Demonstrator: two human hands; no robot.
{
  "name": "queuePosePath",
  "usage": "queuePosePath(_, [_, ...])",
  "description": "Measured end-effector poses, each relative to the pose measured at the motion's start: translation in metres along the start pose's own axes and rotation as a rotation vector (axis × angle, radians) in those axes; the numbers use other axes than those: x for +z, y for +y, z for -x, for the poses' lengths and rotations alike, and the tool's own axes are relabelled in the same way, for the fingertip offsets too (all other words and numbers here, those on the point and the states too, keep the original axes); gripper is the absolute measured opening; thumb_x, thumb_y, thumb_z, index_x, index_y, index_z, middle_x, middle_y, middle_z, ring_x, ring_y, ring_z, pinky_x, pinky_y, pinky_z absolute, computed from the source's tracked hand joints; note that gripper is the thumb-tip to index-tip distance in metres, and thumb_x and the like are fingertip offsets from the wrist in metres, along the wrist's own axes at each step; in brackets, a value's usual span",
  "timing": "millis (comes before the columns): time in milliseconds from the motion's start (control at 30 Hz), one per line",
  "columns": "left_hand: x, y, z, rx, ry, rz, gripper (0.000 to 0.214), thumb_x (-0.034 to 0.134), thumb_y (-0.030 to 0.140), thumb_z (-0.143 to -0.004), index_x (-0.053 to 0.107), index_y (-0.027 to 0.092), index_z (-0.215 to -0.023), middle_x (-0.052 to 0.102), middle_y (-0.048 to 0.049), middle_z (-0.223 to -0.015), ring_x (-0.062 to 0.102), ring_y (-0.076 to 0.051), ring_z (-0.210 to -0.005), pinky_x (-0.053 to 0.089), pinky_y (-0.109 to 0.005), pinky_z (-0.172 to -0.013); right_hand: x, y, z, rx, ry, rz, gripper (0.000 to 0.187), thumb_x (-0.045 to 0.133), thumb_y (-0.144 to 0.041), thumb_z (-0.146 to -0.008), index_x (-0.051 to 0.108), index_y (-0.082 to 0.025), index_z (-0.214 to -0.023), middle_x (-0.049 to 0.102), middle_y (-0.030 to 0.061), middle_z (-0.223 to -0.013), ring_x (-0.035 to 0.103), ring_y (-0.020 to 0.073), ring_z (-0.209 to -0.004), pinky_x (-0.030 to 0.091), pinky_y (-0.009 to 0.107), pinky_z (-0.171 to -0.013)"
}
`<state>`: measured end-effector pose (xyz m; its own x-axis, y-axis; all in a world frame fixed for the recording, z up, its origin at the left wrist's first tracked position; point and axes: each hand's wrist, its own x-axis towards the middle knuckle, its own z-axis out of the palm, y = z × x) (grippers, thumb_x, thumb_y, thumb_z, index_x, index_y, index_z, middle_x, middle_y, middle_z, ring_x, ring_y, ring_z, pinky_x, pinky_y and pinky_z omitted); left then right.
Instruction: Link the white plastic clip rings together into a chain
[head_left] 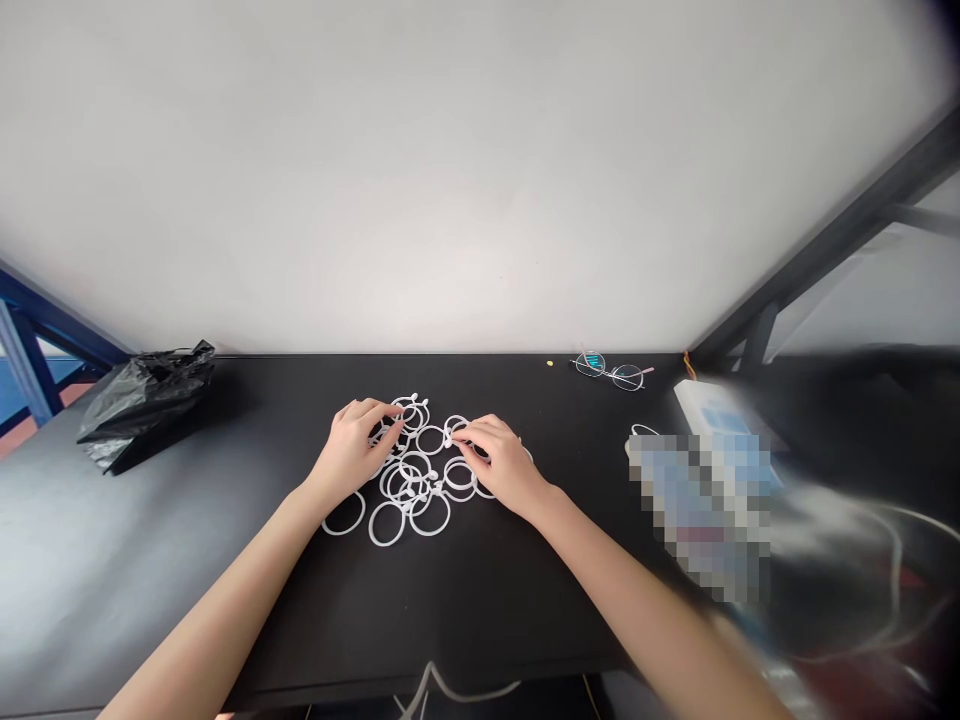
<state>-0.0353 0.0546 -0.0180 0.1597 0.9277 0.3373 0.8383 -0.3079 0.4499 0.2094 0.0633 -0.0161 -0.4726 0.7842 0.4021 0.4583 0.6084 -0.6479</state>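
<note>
A heap of several white plastic rings [417,488] lies on the black table [480,590] in front of me. My left hand [354,446] rests on the heap's left side, fingers curled, with thumb and forefinger pinched on a white ring near the top. My right hand [501,462] sits on the right side, its fingertips pinched on another white ring. The two hands are a few centimetres apart, both touching the pile.
A crumpled black plastic bag [142,402] lies at the far left. A pair of glasses [611,371] sits by the wall at the back right. A white device [712,410] and a blurred-out object [701,510] lie to the right, with white cables beside them.
</note>
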Motion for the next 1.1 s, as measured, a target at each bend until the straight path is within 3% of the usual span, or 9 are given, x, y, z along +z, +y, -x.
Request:
queuePosePath(100, [-0.002, 0.006, 0.001, 0.062, 0.01, -0.004, 0.025, 0.048, 0.036, -0.094, 0.064, 0.02, -0.106, 0.065, -0.0086, -0.103, 0.059, -0.024, -0.098, 0.042, -0.043, -0.095, 0.001, 0.002, 0.0, -0.033, -0.011, 0.006, 0.023, 0.053, -0.009, -0.091, 0.07, -0.021, -0.103, 0.073, 0.0064, -0.099, 0.062, 0.0215, -0.101, 0.055, 0.038, -0.087])
queuePosePath(233, [-0.003, 0.017, 0.003, 0.249, -0.156, 0.033, 0.026, 0.047, 0.033, -0.096, 0.066, 0.023, -0.111, 0.06, -0.0088, -0.124, 0.055, -0.026, -0.114, 0.038, -0.046, -0.102, 0.002, 0.005, 0.001, -0.083, -0.068, 0.009, 0.033, 0.048, -0.003, -0.09, 0.068, -0.019, -0.109, 0.072, 0.0064, -0.108, 0.058, 0.0226, -0.116, 0.053, 0.041, -0.094])
queuePosePath(300, [-0.002, 0.019, 0.004, 0.274, -0.211, 0.031, 0.028, 0.044, 0.031, -0.097, 0.067, 0.024, -0.11, 0.059, -0.0087, -0.128, 0.052, -0.027, -0.118, 0.037, -0.047, -0.103, 0.002, 0.005, 0.001, -0.1, -0.104, 0.017, 0.037, 0.045, 0.0, -0.089, 0.066, -0.019, -0.113, 0.071, 0.0064, -0.114, 0.056, 0.0229, -0.12, 0.051, 0.043, -0.097])
queuePosePath(400, [0.001, 0.015, 0.005, 0.245, -0.202, 0.027, 0.029, 0.043, 0.032, -0.097, 0.068, 0.022, -0.11, 0.06, -0.0098, -0.127, 0.052, -0.028, -0.119, 0.039, -0.047, -0.101, 0.001, 0.004, 0.001, -0.115, -0.125, 0.03, 0.036, 0.045, 0.0, -0.09, 0.065, -0.019, -0.114, 0.07, 0.0064, -0.118, 0.056, 0.0231, -0.121, 0.05, 0.043, -0.098])
queuePosePath(700, [0.006, 0.002, 0.004, 0.134, -0.115, -0.032, 0.031, 0.039, 0.03, -0.098, 0.064, 0.018, -0.112, 0.064, -0.0106, -0.12, 0.057, -0.025, -0.111, 0.041, -0.045, -0.098, 0.001, 0.004, -0.002, -0.038, -0.051, 0.082, 0.016, 0.06, -0.006, -0.086, 0.068, -0.018, -0.093, 0.071, 0.0043, -0.089, 0.058, 0.0209, -0.092, 0.049, 0.038, -0.085])
queuePosePath(900, [0.005, 0.0, 0.004, -0.003, -0.017, -0.137, 0.029, 0.043, 0.033, -0.096, 0.065, 0.019, -0.108, 0.066, -0.0102, -0.115, 0.057, -0.029, -0.109, 0.039, -0.048, -0.098, 0.002, 0.006, -0.001, -0.031, -0.023, 0.108, 0.014, 0.06, -0.007, -0.086, 0.067, -0.019, -0.086, 0.07, 0.0028, -0.081, 0.055, 0.0181, -0.079, 0.046, 0.034, -0.077])
queuePosePath(1100, [0.007, -0.002, 0.005, -0.059, 0.051, -0.199, 0.027, 0.044, 0.034, -0.095, 0.064, 0.021, -0.108, 0.065, -0.01, -0.115, 0.055, -0.031, -0.111, 0.037, -0.05, -0.1, 0.003, 0.005, 0.0, -0.071, 0.082, 0.035, 0.016, 0.055, -0.009, -0.09, 0.067, -0.019, -0.089, 0.069, 0.0035, -0.083, 0.062, 0.0168, -0.075, 0.05, 0.034, -0.076])
